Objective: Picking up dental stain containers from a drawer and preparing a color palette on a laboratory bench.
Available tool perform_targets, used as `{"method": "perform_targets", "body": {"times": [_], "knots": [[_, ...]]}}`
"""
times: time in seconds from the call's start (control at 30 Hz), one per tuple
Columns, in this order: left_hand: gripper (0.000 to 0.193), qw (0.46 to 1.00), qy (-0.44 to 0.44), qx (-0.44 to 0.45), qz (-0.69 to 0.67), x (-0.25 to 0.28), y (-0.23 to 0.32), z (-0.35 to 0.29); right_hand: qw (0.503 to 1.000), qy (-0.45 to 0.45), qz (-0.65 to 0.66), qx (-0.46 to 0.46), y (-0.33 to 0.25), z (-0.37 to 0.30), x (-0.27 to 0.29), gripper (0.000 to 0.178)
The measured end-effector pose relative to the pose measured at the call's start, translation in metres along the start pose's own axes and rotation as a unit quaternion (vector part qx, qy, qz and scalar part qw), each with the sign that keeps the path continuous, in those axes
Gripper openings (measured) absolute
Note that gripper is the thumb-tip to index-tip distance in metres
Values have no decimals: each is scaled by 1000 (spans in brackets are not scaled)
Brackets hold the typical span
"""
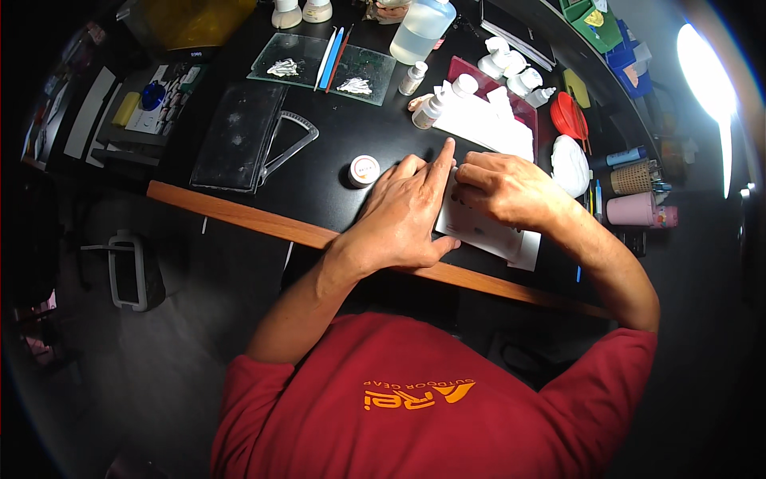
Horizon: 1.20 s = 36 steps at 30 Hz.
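A white sheet or pad (481, 230) with small dark spots lies near the table's front edge. My left hand (405, 211) rests along its left side, fingers stretched out and the thumb at the sheet's lower corner. Over the sheet's upper part, my right hand (503, 188) is closed with curled fingers; what it pinches, if anything, is hidden beneath them. A small round jar with a white lid (364, 170) stands just left of my left hand. Beyond both hands are a small white bottle (428, 112) and crumpled white paper (487, 124).
Two glass plates (306, 49) with white paste and slim tools lie at the back. A large bottle of clear liquid (421, 32) stands beside them. A black flat case (238, 140) is at left; a red dish (568, 116) and pink cup (629, 211) are at right.
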<state>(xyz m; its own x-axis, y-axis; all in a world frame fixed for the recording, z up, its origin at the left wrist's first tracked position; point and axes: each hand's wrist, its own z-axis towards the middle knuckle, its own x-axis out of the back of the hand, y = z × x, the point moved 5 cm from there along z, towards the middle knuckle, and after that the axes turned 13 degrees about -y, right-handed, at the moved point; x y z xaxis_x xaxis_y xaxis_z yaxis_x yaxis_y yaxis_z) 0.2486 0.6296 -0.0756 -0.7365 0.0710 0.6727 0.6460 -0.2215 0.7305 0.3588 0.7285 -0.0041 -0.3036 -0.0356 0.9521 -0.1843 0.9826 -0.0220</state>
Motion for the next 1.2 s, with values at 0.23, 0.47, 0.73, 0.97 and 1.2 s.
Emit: {"method": "perform_targets", "body": {"times": [0.23, 0.47, 0.73, 0.97, 1.2], "knots": [[129, 1000, 5, -9, 4, 0, 1, 1, 998, 37, 22, 47, 17, 11, 7, 12], [138, 999, -24, 27, -22, 2, 1, 3, 996, 29, 73, 33, 22, 18, 5, 7], [139, 999, 30, -32, -6, 3, 2, -1, 949, 60, 255, -173, 18, 6, -4, 11], [140, 999, 29, -27, -32, 2, -1, 2, 908, 144, 285, -272, 7, -2, -23, 7], [141, 999, 18, -25, -31, 1, 0, 4, 835, 260, 285, -393, -15, -11, -37, 3]]}}
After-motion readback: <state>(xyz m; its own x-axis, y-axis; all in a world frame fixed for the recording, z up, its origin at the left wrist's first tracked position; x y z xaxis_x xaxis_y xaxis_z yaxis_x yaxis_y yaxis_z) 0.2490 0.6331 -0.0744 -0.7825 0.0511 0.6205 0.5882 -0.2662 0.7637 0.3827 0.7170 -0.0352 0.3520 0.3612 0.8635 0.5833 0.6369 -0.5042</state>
